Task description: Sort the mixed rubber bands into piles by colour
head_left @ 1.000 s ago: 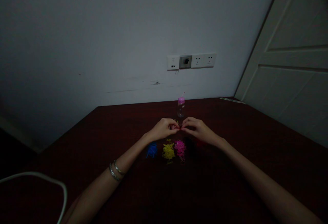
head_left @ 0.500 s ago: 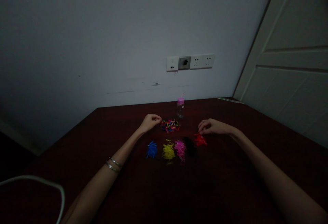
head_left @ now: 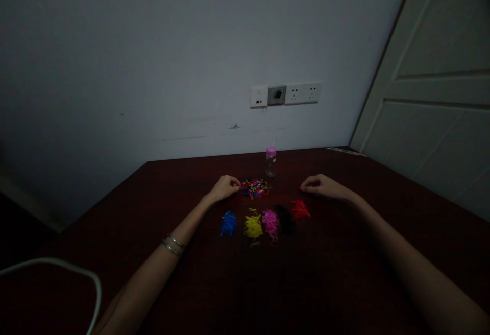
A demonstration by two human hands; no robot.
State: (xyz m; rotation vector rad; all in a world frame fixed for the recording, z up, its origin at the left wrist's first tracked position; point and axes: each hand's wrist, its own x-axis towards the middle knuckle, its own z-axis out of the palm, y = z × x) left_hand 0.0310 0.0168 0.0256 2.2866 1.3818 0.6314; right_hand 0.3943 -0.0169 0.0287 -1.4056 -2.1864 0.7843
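My left hand [head_left: 225, 188] rests at the left edge of a mixed heap of small coloured rubber bands [head_left: 255, 188], thumb and forefinger pinched together. Whatever lies between those fingertips is too small to make out. Up and behind the red rubber bands [head_left: 300, 209], my right hand [head_left: 320, 186] is held with its fingers curled and tips close together; I cannot see what they hold, if anything. Nearer to me lie separate piles: blue rubber bands [head_left: 228, 223], yellow rubber bands [head_left: 253, 226], pink rubber bands [head_left: 271, 223] and black rubber bands [head_left: 285, 219], the last hard to see against the dark wood.
A clear bottle with a pink lid [head_left: 271, 162] stands behind the mixed heap on the dark table [head_left: 268, 284]. A white cable [head_left: 72, 267] curves across the lower left. Sockets [head_left: 285, 94] sit on the wall, with a white door [head_left: 436, 95] at the right.
My right hand has moved slightly right and away from the red pile. The left hand stays by the mixed heap. The whole view has shifted a little.
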